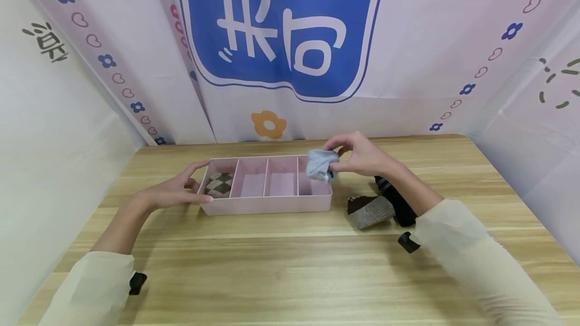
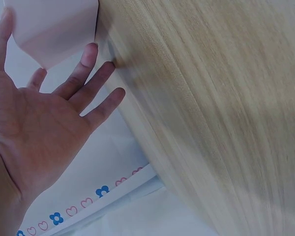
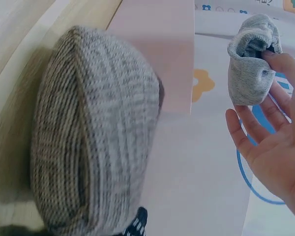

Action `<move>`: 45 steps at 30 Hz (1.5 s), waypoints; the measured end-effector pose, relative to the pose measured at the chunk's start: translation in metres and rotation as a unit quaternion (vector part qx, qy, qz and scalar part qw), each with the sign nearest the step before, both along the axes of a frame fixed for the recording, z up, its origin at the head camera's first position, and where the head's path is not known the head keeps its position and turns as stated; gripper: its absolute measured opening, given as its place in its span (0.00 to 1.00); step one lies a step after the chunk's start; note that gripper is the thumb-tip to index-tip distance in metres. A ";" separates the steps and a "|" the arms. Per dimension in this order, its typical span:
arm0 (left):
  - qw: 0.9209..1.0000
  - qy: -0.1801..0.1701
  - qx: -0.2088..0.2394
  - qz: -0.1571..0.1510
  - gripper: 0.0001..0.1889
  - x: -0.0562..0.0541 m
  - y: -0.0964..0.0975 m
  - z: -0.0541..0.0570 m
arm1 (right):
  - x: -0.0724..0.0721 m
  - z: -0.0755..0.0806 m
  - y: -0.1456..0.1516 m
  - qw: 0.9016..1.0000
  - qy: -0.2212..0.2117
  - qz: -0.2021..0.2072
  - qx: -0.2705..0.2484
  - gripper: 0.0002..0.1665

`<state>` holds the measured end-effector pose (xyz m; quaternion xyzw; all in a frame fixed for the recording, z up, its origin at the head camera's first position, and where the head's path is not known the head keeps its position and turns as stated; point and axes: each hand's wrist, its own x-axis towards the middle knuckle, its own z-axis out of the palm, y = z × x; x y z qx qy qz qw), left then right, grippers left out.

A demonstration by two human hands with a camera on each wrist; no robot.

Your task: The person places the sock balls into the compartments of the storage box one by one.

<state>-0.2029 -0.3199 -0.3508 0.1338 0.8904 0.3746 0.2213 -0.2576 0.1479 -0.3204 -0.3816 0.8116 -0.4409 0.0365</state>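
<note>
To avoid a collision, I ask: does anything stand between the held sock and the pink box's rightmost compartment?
Nothing visible does. The right hand holds the sock above the right end of the pink box; the visible part of that compartment looks bare.

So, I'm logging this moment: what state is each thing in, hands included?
Pink box: upright on the table, open-topped.
Checked sock: folded, in the leftmost compartment.
Pale sock: rolled, held at the box's right end.
Gray-brown sock: folded, lying on the table.
Black sock: on the table, partly hidden.
Left hand: holding the box's left end.
Right hand: pinching the pale sock.
Printed backdrop: hanging, wrinkled.
</note>
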 end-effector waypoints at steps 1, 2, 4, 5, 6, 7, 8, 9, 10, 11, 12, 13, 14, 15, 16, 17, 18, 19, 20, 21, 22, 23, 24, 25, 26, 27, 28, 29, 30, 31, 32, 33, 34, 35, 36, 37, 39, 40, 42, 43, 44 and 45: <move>1.000 0.001 0.000 0.000 0.57 0.000 0.000 0.000 | 0.000 0.000 -0.002 1.000 0.000 0.003 0.000 0.18; 1.000 0.001 0.000 -0.001 0.57 0.000 0.000 0.000 | 0.000 0.000 -0.005 1.000 0.000 0.006 0.001 0.18; 1.000 0.001 0.000 -0.002 0.57 0.000 0.000 0.000 | 0.000 0.001 -0.010 1.000 -0.001 0.010 0.003 0.18; 1.000 0.001 -0.001 -0.002 0.57 0.000 0.000 0.000 | 0.000 0.001 -0.013 1.000 -0.001 0.012 0.004 0.18; 1.000 0.001 -0.002 -0.001 0.57 0.000 0.000 0.000 | 0.000 0.001 -0.016 1.000 -0.001 0.013 0.005 0.18; 1.000 0.002 -0.004 -0.001 0.57 0.000 0.000 0.000 | -0.001 0.001 -0.019 1.000 -0.001 0.016 0.006 0.18; 1.000 0.002 -0.006 0.000 0.57 0.001 0.000 0.000 | -0.001 0.001 -0.022 1.000 -0.001 0.018 0.006 0.18; 1.000 0.002 -0.007 0.001 0.57 0.001 0.000 0.000 | -0.002 0.001 -0.024 1.000 -0.001 0.021 0.005 0.18; 1.000 0.002 -0.009 0.001 0.57 0.001 0.000 0.000 | -0.002 0.001 -0.027 1.000 -0.002 0.024 0.004 0.18; 1.000 0.002 -0.010 0.002 0.57 0.001 0.000 0.000 | -0.002 0.001 -0.030 1.000 -0.003 0.027 0.004 0.18; 1.000 0.002 -0.011 0.001 0.57 0.001 0.000 0.000 | -0.003 0.001 -0.033 1.000 -0.005 0.029 0.003 0.18; 1.000 0.001 -0.011 0.001 0.57 0.001 0.000 0.000 | -0.003 0.001 -0.035 0.999 -0.007 0.031 0.003 0.18; 1.000 0.001 -0.011 0.001 0.57 0.001 0.000 0.000 | -0.003 0.001 -0.038 0.999 -0.010 0.032 0.003 0.18; 1.000 0.000 -0.011 0.000 0.57 0.000 0.000 0.000 | -0.003 0.001 -0.040 0.999 -0.014 0.033 0.003 0.18; 1.000 0.000 -0.012 0.000 0.57 0.000 0.000 -0.001 | -0.003 0.002 -0.043 0.999 -0.017 0.034 0.002 0.18; 1.000 0.000 -0.012 0.000 0.57 0.000 0.000 -0.001 | -0.004 0.002 -0.045 0.999 -0.018 0.035 0.002 0.18; 1.000 0.000 -0.013 -0.001 0.57 0.000 0.000 -0.001 | -0.004 0.002 -0.048 0.999 -0.019 0.036 0.001 0.18; 1.000 -0.001 -0.013 -0.001 0.56 -0.001 -0.001 -0.001 | -0.005 0.001 -0.050 0.999 -0.018 0.039 0.000 0.17; 1.000 -0.001 -0.013 -0.001 0.56 -0.001 -0.001 -0.001 | -0.006 0.001 -0.053 0.999 -0.018 0.042 -0.002 0.17; 1.000 -0.002 -0.013 -0.001 0.56 -0.002 -0.001 -0.001 | -0.007 0.001 -0.055 0.999 -0.018 0.043 -0.003 0.17; 1.000 -0.002 -0.013 -0.001 0.56 -0.002 -0.002 -0.002 | -0.007 0.001 -0.058 0.999 -0.017 0.044 -0.004 0.17; 1.000 -0.002 -0.013 -0.001 0.56 -0.003 -0.002 -0.002 | -0.008 0.001 -0.061 0.999 -0.016 0.045 -0.004 0.17; 1.000 -0.002 -0.014 -0.001 0.56 -0.003 -0.002 -0.002 | -0.008 0.001 -0.063 0.999 -0.015 0.045 -0.004 0.17; 1.000 -0.002 -0.013 -0.001 0.56 -0.003 -0.002 -0.002 | -0.009 0.000 -0.066 0.999 -0.017 0.044 -0.004 0.17; 1.000 -0.001 -0.014 -0.001 0.56 -0.003 -0.002 -0.002 | -0.009 0.000 -0.069 0.999 -0.019 0.043 -0.003 0.17; 1.000 0.000 -0.013 -0.001 0.56 -0.004 -0.003 -0.002 | -0.010 0.000 -0.071 0.999 -0.020 0.042 -0.002 0.18; 1.000 0.002 -0.013 -0.001 0.56 -0.004 -0.003 -0.003 | -0.010 -0.001 -0.074 0.999 -0.021 0.041 0.000 0.18; 1.000 0.005 -0.013 -0.001 0.56 -0.004 -0.003 -0.003 | -0.011 -0.002 -0.077 0.999 -0.022 0.040 0.002 0.18; 1.000 0.008 -0.011 -0.001 0.56 -0.004 -0.003 -0.003 | -0.011 -0.002 -0.080 0.999 -0.021 0.039 0.005 0.18; 1.000 0.011 -0.008 -0.001 0.56 -0.004 -0.003 -0.004 | -0.011 -0.003 -0.084 0.999 -0.021 0.038 0.008 0.18; 1.000 0.016 -0.005 -0.001 0.56 -0.004 -0.003 -0.004 | -0.011 -0.003 -0.087 0.999 -0.018 0.038 0.011 0.18; 1.000 0.022 -0.002 -0.002 0.55 -0.003 -0.003 -0.005 | -0.011 -0.003 -0.090 0.999 -0.016 0.037 0.016 0.18; 1.000 0.028 0.000 -0.002 0.55 -0.003 -0.003 -0.006 | -0.011 -0.004 -0.094 0.999 -0.015 0.036 0.020 0.19; 0.999 0.035 0.002 -0.003 0.55 -0.003 -0.003 -0.006 | -0.011 -0.004 -0.097 0.999 -0.013 0.035 0.024 0.18; 0.999 0.042 0.003 -0.003 0.55 -0.002 -0.003 -0.007 | -0.010 -0.004 -0.101 0.999 -0.011 0.034 0.027 0.18; 0.999 0.050 0.003 -0.003 0.55 -0.001 -0.003 -0.008 | -0.010 -0.004 -0.104 0.999 -0.010 0.032 0.030 0.18; 0.998 0.064 0.001 -0.003 0.54 0.000 -0.003 -0.008 | -0.009 -0.004 -0.110 0.999 -0.007 0.026 0.037 0.18; 0.998 0.069 0.000 -0.003 0.54 0.000 -0.003 -0.008 | -0.009 -0.004 -0.113 0.999 -0.005 0.023 0.038 0.18; 0.997 0.077 -0.003 -0.004 0.54 0.001 -0.002 -0.008 | -0.008 -0.004 -0.119 0.999 -0.001 0.016 0.042 0.18; 0.997 0.079 -0.004 -0.004 0.54 0.001 -0.002 -0.008 | -0.008 -0.004 -0.122 0.999 0.003 0.014 0.044 0.17; 0.997 0.081 -0.004 -0.004 0.54 0.002 -0.001 -0.007 | -0.008 -0.005 -0.125 0.999 0.005 0.011 0.046 0.17; 0.997 0.083 -0.005 -0.005 0.54 0.002 -0.001 -0.007 | -0.009 -0.005 -0.128 0.999 0.010 0.009 0.047 0.17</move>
